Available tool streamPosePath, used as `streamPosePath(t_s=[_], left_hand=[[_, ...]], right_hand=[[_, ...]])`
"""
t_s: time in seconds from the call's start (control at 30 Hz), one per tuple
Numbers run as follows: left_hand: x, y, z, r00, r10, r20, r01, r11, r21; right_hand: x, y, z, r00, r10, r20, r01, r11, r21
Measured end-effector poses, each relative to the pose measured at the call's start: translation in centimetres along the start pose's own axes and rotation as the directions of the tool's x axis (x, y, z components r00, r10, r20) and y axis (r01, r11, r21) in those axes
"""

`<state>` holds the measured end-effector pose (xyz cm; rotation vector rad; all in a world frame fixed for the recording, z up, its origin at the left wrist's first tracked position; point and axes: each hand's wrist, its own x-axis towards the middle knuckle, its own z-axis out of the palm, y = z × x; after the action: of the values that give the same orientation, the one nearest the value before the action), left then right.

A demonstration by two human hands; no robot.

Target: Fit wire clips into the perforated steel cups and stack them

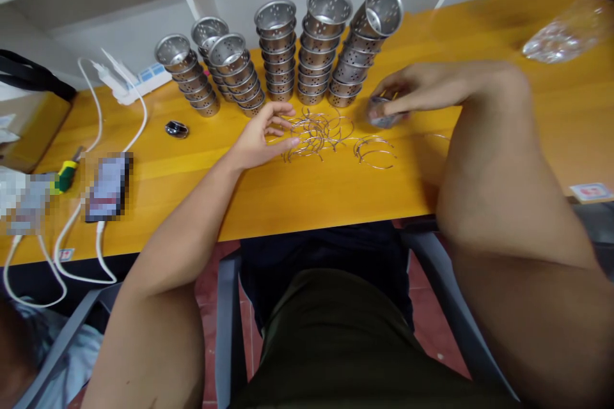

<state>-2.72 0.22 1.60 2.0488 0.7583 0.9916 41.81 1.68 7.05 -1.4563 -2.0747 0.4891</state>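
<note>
My right hand [412, 89] has its fingers closed round a small silvery metal cup [378, 114], low over the desk. Motion and the fingers blur and partly cover that cup. Thin curved metal wires [314, 134] lie in a tangled pile between my hands, and a smaller group of the wires [375, 152] sits to the right. At the left edge of the pile is my left hand [266, 134], thumb and fingers apart, with nothing visibly held. Behind the wires stand several stacks of perforated metal cups [317, 45]; the rightmost stack [357, 54] leans to the right.
On the left of the desk [307, 198] are a phone [108, 188] on a white cable, a green-and-yellow-handled screwdriver [67, 172], a small black object [176, 129] and a white power strip [144, 80]. A clear plastic bag [559, 35] lies far right. Another person's clothing shows at lower left.
</note>
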Motion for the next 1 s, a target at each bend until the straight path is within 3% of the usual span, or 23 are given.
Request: streamPosePath(t_s=[0.03,0.07,0.17,0.27,0.4,0.7,0.87,1.0], left_hand=[[-0.1,0.2,0.1,0.999,0.021,0.026,-0.021,1.0,0.014],[-0.2,0.3,0.2,0.998,0.035,0.059,-0.037,0.999,0.028],[-0.2,0.1,0.8,0.988,0.039,0.146,-0.048,0.997,0.062],[0.2,-0.7,1.0,0.991,0.092,0.101,-0.102,0.989,0.103],[1.0,-1.8,0.5,0.977,0.208,-0.033,-0.196,0.956,0.218],[1.2,-3.9,-1.3,0.966,0.179,-0.184,-0.145,0.971,0.189],[1.2,-2.8,-1.4,0.969,0.221,-0.108,-0.203,0.967,0.155],[0.9,-1.7,-0.8,0.963,0.264,-0.06,-0.254,0.957,0.143]], right_hand=[[0.6,-1.6,-0.1,0.965,-0.028,0.261,0.031,0.999,-0.008],[1.1,-3.3,0.0,0.945,-0.11,0.307,0.096,0.994,0.059],[1.7,-8.5,3.1,0.962,-0.256,0.089,0.208,0.908,0.365],[1.2,-12.1,8.2,0.943,-0.323,-0.083,0.332,0.882,0.335],[0.4,-13.7,12.0,0.905,-0.408,-0.119,0.425,0.856,0.295],[-0.2,-13.2,10.0,0.839,-0.514,-0.179,0.544,0.795,0.268],[-0.2,-13.0,10.1,0.748,-0.662,0.034,0.646,0.739,0.191],[-0.2,-13.1,9.8,0.729,-0.674,0.121,0.661,0.738,0.134]])
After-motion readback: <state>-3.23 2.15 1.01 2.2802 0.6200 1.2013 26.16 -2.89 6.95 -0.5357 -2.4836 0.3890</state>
